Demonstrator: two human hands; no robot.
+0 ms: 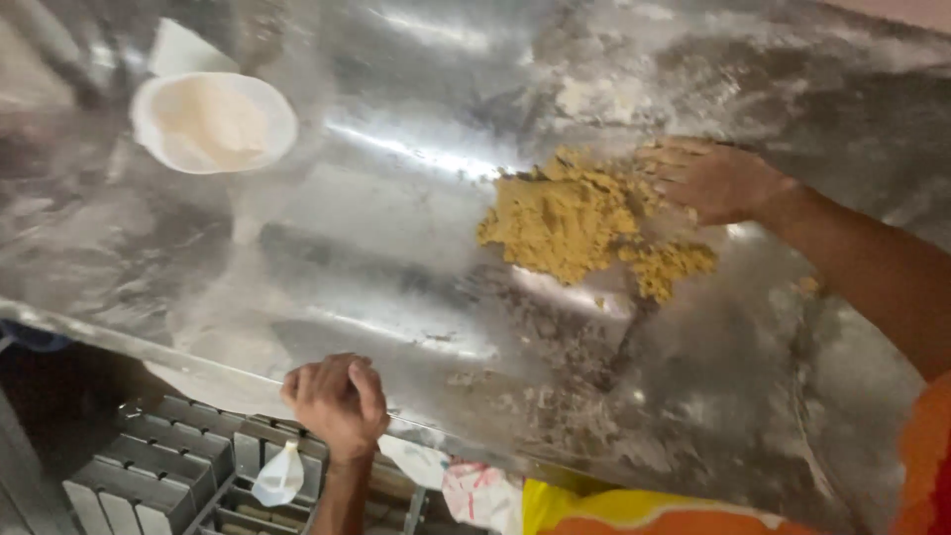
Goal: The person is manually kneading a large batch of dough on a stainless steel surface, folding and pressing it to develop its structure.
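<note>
Steel table (416, 297), shiny and smeared with floury residue, fills most of the head view; near edge runs diagonally from lower left to lower right. Yellow-brown crumbly dough pile (580, 223) sits right of centre on the sheet, lumpy, spread roughly left-right with a smaller clump trailing to its lower right. Right hand (713, 178) lies flat at the pile's upper right edge, fingers pointing left into the crumbs, palm down, touching the pile; fingers extended, nothing grasped. Forearm comes in from the right, orange sleeve at the frame edge. Left hand (337, 401) is well apart from the pile, down at the near edge, fingers curled over the table rim, clenched on it. So the right hand is the one at the pile, which lies to its left and slightly below. White bowl (213, 124) with pale powder sits far upper left, well clear of both hands. Grey metal moulds (158, 466) below the table edge, with a small white bag (279, 476) on them.
</note>
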